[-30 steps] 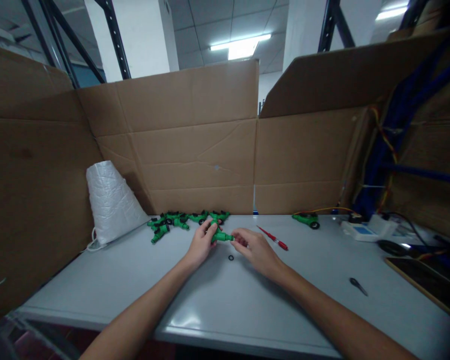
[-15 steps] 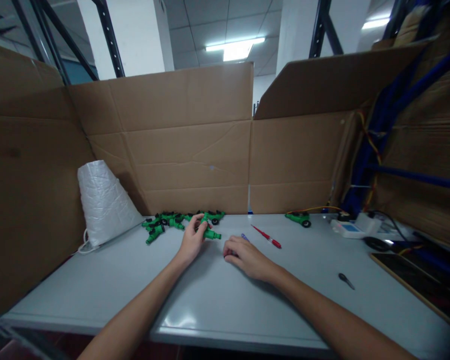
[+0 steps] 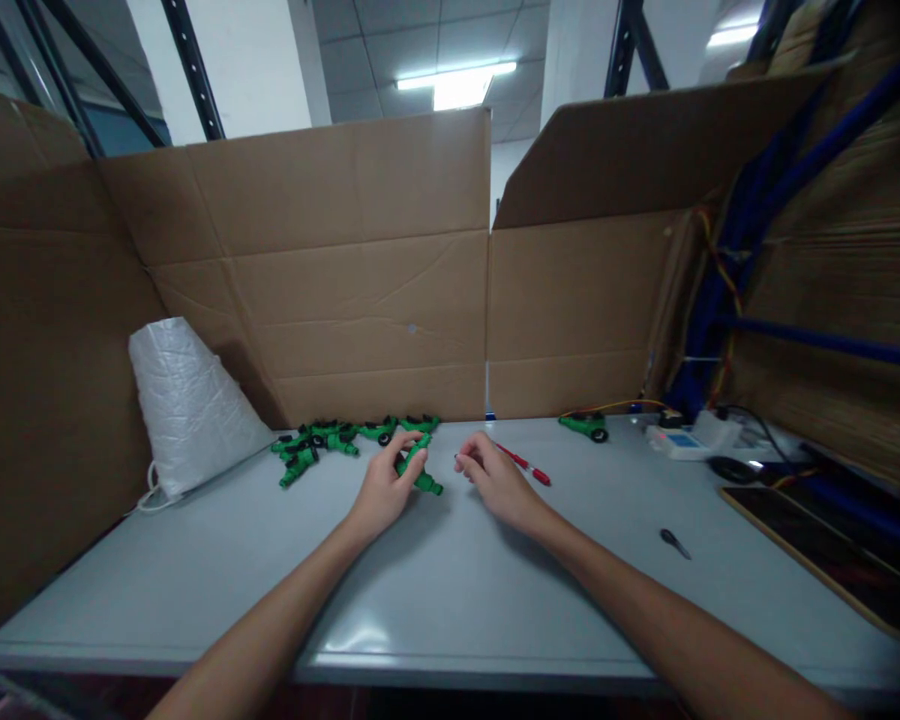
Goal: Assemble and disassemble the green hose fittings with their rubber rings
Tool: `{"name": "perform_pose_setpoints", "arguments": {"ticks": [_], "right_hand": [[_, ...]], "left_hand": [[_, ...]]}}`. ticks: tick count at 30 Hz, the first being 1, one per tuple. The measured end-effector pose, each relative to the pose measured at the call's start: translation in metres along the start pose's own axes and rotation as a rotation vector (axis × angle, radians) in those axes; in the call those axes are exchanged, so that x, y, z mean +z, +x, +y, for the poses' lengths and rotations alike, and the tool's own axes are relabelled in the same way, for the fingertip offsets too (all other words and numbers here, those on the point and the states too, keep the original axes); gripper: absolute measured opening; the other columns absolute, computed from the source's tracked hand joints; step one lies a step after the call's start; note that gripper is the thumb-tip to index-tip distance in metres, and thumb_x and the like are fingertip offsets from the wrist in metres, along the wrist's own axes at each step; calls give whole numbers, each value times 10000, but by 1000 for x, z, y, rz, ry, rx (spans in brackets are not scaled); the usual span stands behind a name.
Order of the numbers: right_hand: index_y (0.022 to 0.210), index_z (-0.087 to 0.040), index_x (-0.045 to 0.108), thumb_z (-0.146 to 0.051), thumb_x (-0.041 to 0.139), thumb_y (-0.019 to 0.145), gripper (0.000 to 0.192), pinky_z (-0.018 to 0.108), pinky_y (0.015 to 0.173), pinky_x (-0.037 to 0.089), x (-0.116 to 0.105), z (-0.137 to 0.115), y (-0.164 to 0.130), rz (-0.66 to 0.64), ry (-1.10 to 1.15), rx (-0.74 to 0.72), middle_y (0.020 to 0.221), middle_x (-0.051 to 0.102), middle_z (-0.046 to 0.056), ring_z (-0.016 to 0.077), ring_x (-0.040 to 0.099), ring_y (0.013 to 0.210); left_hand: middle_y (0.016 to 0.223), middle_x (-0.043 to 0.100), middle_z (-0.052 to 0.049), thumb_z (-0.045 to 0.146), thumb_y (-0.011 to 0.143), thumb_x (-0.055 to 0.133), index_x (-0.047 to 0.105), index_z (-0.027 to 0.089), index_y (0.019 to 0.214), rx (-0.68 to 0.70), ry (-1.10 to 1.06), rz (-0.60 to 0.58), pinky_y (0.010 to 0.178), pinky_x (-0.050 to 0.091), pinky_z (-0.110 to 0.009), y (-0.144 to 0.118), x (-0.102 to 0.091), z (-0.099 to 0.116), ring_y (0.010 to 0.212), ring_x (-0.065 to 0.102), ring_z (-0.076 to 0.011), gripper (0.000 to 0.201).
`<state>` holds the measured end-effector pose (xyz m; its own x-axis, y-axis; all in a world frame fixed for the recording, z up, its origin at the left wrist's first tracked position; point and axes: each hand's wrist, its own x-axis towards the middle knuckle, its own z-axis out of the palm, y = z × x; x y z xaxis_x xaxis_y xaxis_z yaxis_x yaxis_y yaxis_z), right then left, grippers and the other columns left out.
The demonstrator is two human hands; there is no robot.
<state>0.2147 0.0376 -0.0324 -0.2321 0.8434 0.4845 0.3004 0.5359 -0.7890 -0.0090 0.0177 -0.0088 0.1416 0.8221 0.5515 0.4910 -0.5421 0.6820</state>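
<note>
Your left hand [image 3: 381, 490] holds a small green plastic part w/ a black end [image 3: 418, 475]. The fingers wrap around it and it sits just above the grey table top [image 3: 435, 590], tip pointing right and down. Your right hand [image 3: 495, 478] is just beside it, fingers pinched narrow on sth tiny and dark at the tips. It's too small to tell what it is, maybe a little ring.

So the step looks like this: you're about to put the tiny bit onto the end of the green part. The two are near but not touching yet. Next move needs you to line up the tiny bit w/ the part's tip and keep the left hand steady, bc the bit is small and could slip.

Behind your left hand is a pile of more green plastic parts [image 3: 330, 440], near the brown cardboard wall [image 3: 375, 300]. A white crinkly bag [image 3: 187, 400] stands to the left. A thin red pen-like tool [image 3: 525, 464] lies just beside your right hand. One more green part w/ a yellow wire [image 3: 586, 425] sits further right, and a small dark tool [image 3: 675, 543] lies apart on the table.
</note>
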Motion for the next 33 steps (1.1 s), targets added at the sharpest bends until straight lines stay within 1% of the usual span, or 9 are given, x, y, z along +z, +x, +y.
{"name": "perform_pose_setpoints", "arguments": {"ticks": [3,6,11,17,23,26,29,33], "right_hand": [[937,-232,561,-335,572,961,106,310,721,445,4,6,1,17,71,7,842,642,-3,197,603,766],[926,-228,582,-355,607,945,131,310,717,458,7,7,1,26,121,4,845,648,-2,191,601,750],[916,-227,580,-360,597,959,141,300,691,464,7,-1,0,7,152,-4,805,633,-10,189,603,736],[931,-231,575,-354,539,993,142,301,710,470,5,-6,-1,8,136,-15,832,627,-12,189,632,759],[877,-237,530,-379,492,1008,197,303,694,463,6,-13,-2,42,78,-5,804,591,-14,196,635,738],[897,-239,526,-390,478,1022,202,308,683,454,6,-11,0,68,51,-12,802,588,-15,195,612,710],[938,-237,541,-398,489,1024,189,313,690,452,4,-6,2,103,34,-12,815,599,-9,202,597,725],[923,-229,558,-416,548,1003,203,311,695,458,2,-9,2,114,67,-5,822,620,-4,199,599,732]], "left_hand": [[1211,743,-69,430,1011,630,691,233,1272,11,-4,-31,983,518,-349,-2,2,4,1122,696,-242,333],[1253,749,-75,420,1007,638,695,220,1274,17,-19,-55,1027,513,-365,-2,2,8,1177,688,-253,338],[1270,751,-85,421,1008,636,694,213,1287,24,-20,-73,1056,515,-377,-3,1,10,1193,687,-256,352],[1289,742,-98,414,1006,637,707,212,1257,42,-1,-93,1094,496,-398,-4,0,15,1199,681,-262,329],[1298,739,-98,415,1008,633,705,215,1264,51,-2,-101,1100,492,-400,-3,-1,15,1211,675,-262,333],[1306,738,-93,413,1006,638,701,221,1278,57,-1,-98,1106,489,-403,-4,0,12,1227,670,-264,339],[1300,742,-87,419,1005,640,704,229,1276,66,1,-98,1114,485,-406,-4,0,11,1230,671,-267,337],[1303,738,-86,425,1014,622,707,234,1268,59,-1,-111,1113,482,-406,-4,0,13,1232,668,-266,328]]}}
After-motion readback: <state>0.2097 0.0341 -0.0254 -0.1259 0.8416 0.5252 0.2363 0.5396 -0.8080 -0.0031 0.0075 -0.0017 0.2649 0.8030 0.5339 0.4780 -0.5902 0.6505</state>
